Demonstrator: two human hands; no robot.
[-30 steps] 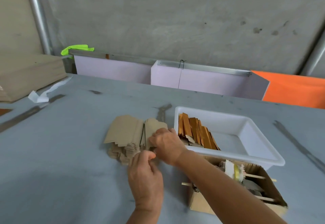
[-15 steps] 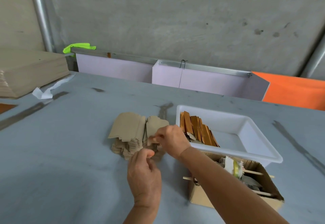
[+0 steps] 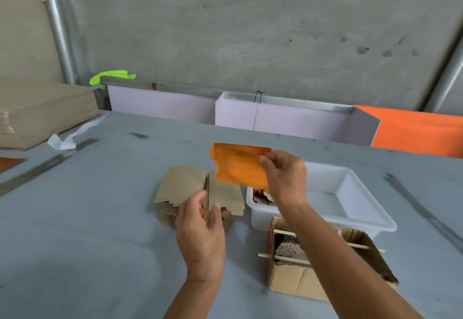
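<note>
My right hand (image 3: pixel 284 177) pinches an orange flat card piece (image 3: pixel 239 164) by its right edge and holds it lifted above the table. Under it a pile of brown cardboard cut-outs (image 3: pixel 198 191) lies on the grey table (image 3: pixel 87 231). Just in front of that pile my left hand (image 3: pixel 201 231) hovers with relaxed, spread fingers and holds nothing. A white plastic tray (image 3: pixel 350 193) stands right of the pile; some pieces show in its near left corner, mostly hidden by my right wrist.
A small open cardboard box (image 3: pixel 308 278) with wooden sticks and scraps sits in front of the tray. A stack of brown sheets (image 3: pixel 37 115) and a white strip (image 3: pixel 70 135) lie far left. A low lilac panel (image 3: pixel 238 114) and an orange panel (image 3: pixel 421 130) border the table's far edge.
My right hand has lifted an orange-faced piece up off the pile, turned toward me. My left hand let go of the pile and opened. The camera view shifted slightly.
</note>
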